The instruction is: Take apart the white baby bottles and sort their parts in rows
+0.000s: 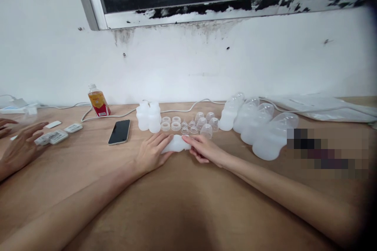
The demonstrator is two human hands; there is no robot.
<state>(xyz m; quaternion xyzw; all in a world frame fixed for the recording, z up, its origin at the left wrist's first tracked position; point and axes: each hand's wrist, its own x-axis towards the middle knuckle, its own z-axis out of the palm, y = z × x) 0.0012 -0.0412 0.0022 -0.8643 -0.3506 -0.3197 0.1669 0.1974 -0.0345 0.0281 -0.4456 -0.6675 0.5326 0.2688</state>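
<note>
Between my two hands a translucent white bottle (176, 144) lies on its side near the middle of the table. My left hand (154, 150) wraps round its left end. The fingers of my right hand (204, 149) pinch its right end. Just behind stand several white bottle bodies (149, 117), with cream rings (176, 126), small clear nipples (193, 128) and clear dome caps (206, 130) to their right. Several capped bottles (269, 141) stand or lean farther right.
A phone (119, 132) and a drink bottle (99, 101) are on the left. Another person's hands (25, 145) are by white labelled packs (58, 136) at the far left. A white cable (188, 108) and plastic bags (321, 109) lie along the wall.
</note>
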